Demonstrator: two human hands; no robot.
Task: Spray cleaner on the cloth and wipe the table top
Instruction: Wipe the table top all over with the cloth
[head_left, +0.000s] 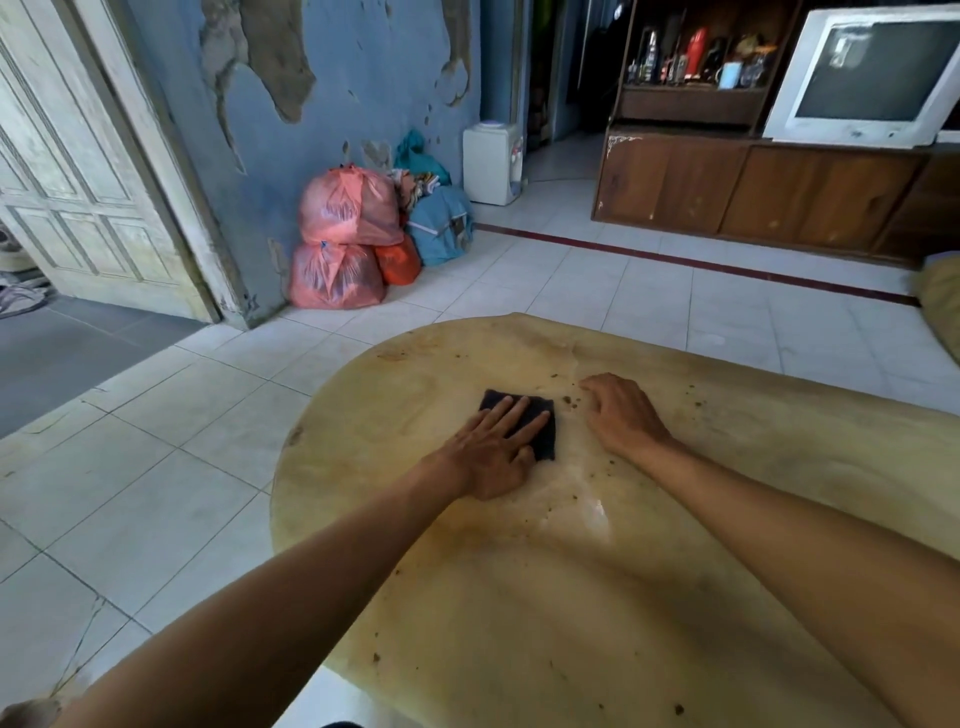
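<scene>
A dark folded cloth (540, 441) lies flat on the beige table top (597, 597), near its far left part. My left hand (496, 449) presses flat on the cloth, fingers spread and pointing away from me. My right hand (621, 415) rests on the table just right of the cloth, fingers curled down, holding nothing. Brown crumbs (570, 400) lie between the two hands and are scattered over the table. A wet shiny streak (592, 512) shows below the hands. No spray bottle is in view.
White tiled floor (171, 431) surrounds the table. Orange and blue bags (358, 234) are piled against the blue wall. A white water dispenser (491, 161), a wooden cabinet (753, 192) and an old television (872, 78) stand at the back.
</scene>
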